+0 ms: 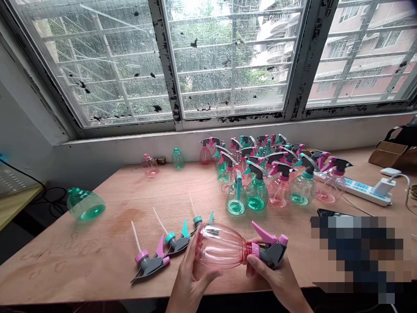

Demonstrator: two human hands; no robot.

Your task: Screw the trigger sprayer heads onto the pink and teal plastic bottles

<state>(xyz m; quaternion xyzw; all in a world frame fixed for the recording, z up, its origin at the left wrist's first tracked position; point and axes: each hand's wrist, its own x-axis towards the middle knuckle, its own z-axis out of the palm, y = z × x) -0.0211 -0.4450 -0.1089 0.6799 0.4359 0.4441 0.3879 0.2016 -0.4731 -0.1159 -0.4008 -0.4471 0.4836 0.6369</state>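
Observation:
A clear pink spray bottle (pixel 221 247) lies sideways between my hands above the table's front edge. My left hand (pixel 193 278) is wrapped around its base, thumb along the underside. With thumb and fingers, my right hand (pixel 275 276) pinches the pink collar of the spray head (pixel 273 252), which sits on the bottle's neck. The head has a grey body and a pink trigger. Left of my hands lie loose spray heads with straws: one with a pink collar (pixel 151 264), one teal (pixel 177 241), and another teal (pixel 197 220) partly hidden behind the bottle.
Many assembled spray bottles (pixel 257 195) crowd the table's back right. Headless bottles stand at the back, one pink (pixel 150 167) and one green (pixel 177 158); another green bottle (pixel 85 205) tilts at the left edge. A power strip (pixel 365 191), a phone (pixel 332 212) and a brown bag (pixel 391 152) lie right.

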